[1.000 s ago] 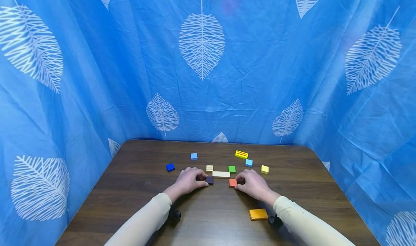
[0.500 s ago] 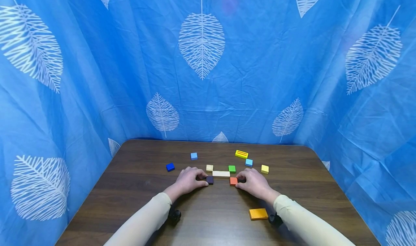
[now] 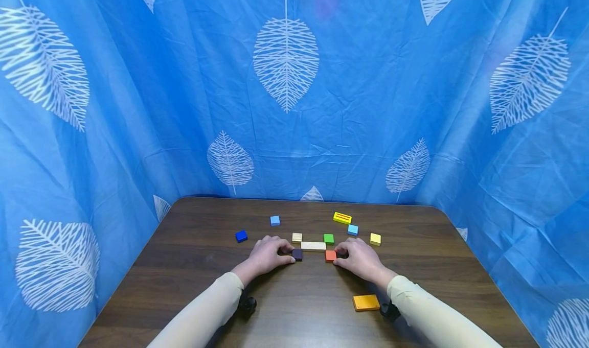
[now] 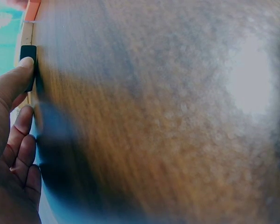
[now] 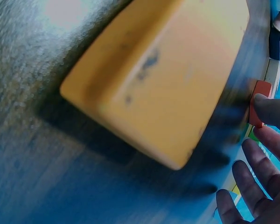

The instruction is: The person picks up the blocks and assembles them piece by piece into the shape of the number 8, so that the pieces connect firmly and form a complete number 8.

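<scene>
In the head view my left hand (image 3: 268, 256) pinches a dark, nearly black block (image 3: 297, 255) between thumb and finger, at the near left corner of a long cream block (image 3: 313, 246). My right hand (image 3: 359, 258) pinches an orange-red block (image 3: 330, 256) at that block's near right corner. Behind the cream block's ends lie a pale wood-striped block (image 3: 296, 237) and a green block (image 3: 329, 239). The left wrist view shows the thumb on the dark block's (image 4: 29, 52) near face. In the right wrist view the thumb lies on the red block (image 5: 260, 103), other fingers spread.
A thick orange block (image 3: 366, 303) lies by the right forearm. Farther back are a dark blue block (image 3: 241, 236), a light blue block (image 3: 274, 221), a yellow block with red stripes (image 3: 342, 217), another light blue block (image 3: 353, 230) and a pale yellow block (image 3: 375, 239).
The right hand has shifted the orange-red block slightly away from me and to the right, early in this span. The left hand and dark block have stayed in place.
</scene>
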Available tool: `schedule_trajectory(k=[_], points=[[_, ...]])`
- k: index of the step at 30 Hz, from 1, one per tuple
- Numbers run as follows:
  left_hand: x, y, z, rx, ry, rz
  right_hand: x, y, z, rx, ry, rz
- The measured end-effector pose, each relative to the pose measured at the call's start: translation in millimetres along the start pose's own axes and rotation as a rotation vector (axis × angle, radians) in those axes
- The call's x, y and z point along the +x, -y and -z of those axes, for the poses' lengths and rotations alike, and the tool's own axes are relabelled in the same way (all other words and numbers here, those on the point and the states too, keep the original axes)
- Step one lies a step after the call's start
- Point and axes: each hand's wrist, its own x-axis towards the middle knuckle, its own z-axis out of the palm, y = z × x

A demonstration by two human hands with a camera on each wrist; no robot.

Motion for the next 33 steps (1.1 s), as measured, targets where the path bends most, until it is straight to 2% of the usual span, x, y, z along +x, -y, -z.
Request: schedule_trajectory(k=[33], points=[[-0.4,-0.3,-0.1,0.000,-0.003,-0.007,0.6,0.6,1.9,0.006,0.014,-0.025]])
